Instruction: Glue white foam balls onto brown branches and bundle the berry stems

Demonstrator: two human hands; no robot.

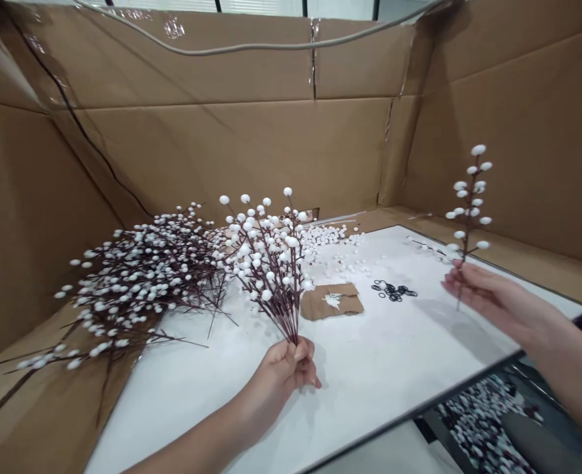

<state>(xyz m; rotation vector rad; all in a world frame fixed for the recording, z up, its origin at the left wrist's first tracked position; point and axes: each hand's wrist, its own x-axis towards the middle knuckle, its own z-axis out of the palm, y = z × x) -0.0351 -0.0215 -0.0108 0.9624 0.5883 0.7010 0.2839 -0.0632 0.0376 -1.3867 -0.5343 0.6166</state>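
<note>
My left hand (291,368) is closed round the thin brown stems of a bunch of white berry sprays (271,263), held upright over the white board (360,375). Off to the right, my right hand (483,293) pinches a single berry spray (471,197) by its lower stem, its berries pointing up. Between the hands, a torn piece of cardboard (315,304) with a white smear on it lies on the board. Several small black rings (394,290) sit in a loose cluster closer to my right hand.
A large heap of berry sprays (147,270) spreads at the left. Loose white berries (335,237) lie at the back of the board. Cardboard walls (232,138) enclose the far side and both flanks. Below the board's right edge is a container of dark and white bits (488,421).
</note>
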